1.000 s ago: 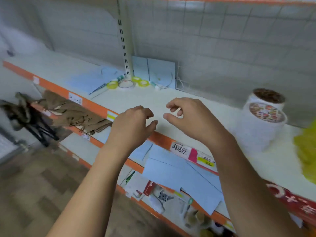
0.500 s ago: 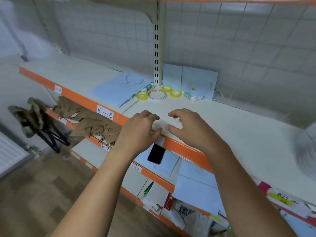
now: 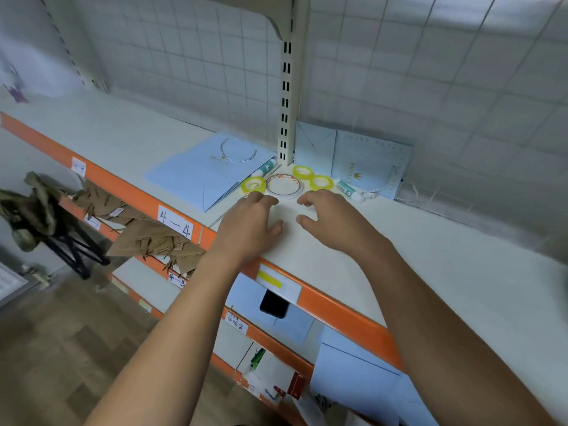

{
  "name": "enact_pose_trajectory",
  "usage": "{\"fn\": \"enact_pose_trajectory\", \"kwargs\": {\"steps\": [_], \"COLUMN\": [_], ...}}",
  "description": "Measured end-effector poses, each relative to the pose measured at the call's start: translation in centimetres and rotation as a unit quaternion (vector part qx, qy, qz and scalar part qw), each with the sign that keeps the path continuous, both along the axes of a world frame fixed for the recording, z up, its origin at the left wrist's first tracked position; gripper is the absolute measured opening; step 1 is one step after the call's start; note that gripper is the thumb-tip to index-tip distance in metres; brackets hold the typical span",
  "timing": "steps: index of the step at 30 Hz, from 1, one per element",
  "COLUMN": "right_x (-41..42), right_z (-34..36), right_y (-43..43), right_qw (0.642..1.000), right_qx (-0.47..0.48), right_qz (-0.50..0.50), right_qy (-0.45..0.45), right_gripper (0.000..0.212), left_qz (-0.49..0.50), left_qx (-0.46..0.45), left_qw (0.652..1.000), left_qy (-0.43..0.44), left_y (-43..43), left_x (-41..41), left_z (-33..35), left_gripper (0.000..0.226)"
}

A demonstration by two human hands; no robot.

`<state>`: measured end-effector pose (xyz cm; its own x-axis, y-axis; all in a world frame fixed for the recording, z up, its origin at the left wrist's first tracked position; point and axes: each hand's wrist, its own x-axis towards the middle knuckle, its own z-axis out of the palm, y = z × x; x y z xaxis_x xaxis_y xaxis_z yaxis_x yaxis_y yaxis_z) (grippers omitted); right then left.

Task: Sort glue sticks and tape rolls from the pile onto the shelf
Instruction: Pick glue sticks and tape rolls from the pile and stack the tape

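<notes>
Left hand and right hand both empty, fingers loosely curled, I judge ready to gather; tape rolls and glue sticks lie clustered at the foot of the upright, just ahead

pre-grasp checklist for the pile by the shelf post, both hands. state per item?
1. Left hand empty: ok.
2. Right hand empty: ok.
3. White tape roll and nearest yellow tape roll uncovered from above: ok.
4. Left fingertips touching that yellow roll: cannot tell.
5. Left glue stick free to lift: cannot tell, it lies tucked against the flat blue bag.
6. Right glue stick clear of the rope handle: cannot tell, the rope lies right at its cap.
</notes>
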<state>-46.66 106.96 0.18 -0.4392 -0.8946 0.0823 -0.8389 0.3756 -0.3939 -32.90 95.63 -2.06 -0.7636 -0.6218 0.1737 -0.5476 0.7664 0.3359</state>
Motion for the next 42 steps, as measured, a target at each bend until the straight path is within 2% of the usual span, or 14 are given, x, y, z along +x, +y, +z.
{"fn": "enact_pose_trajectory", "kwargs": {"steps": [11,20,26,28,33,38,42], "right_x": [-1.2,-1.1,-1.9,-2.5,-4.6,-5.6,-5.4], "right_z": [-0.5,-1.5,-1.9,-1.9,-1.7,-2.5,-2.2], "right_y": [-7.8,-10.7,-10.6,-10.5,-10.4,-10.3,-9.7], "right_qw": [0.999,0.993,0.987,0.981,0.976,0.971,0.971], "right_qx": [-0.003,-0.008,0.005,0.013,0.069,0.135,0.108], "right_qz": [-0.05,-0.12,-0.163,-0.192,-0.203,-0.196,-0.212], "right_qy": [0.007,-0.008,0.006,0.02,0.021,0.036,0.021], "right_gripper": [0.035,0.033,0.032,0.033,0.056,0.045,0.045], "left_qz": [-0.033,-0.161,-0.199,-0.212,-0.259,-0.267,-0.272], "left_qx": [-0.011,-0.032,-0.024,-0.004,0.043,0.065,0.082], "left_qw": [0.999,0.984,0.977,0.976,0.965,0.961,0.959], "left_qy": [-0.008,-0.066,-0.071,-0.049,-0.015,-0.016,0.001], "left_y": [-8.4,-13.4,-14.3,-14.1,-13.1,-12.5,-12.4], "left_x": [-2.0,-4.5,-5.7,-6.2,-7.7,-8.3,-8.2], "left_z": [-0.2,-0.6,-0.5,-0.2,0.4,0.0,0.2], "left_gripper": [0.045,0.046,0.046,0.047,0.044,0.041,0.037]}}
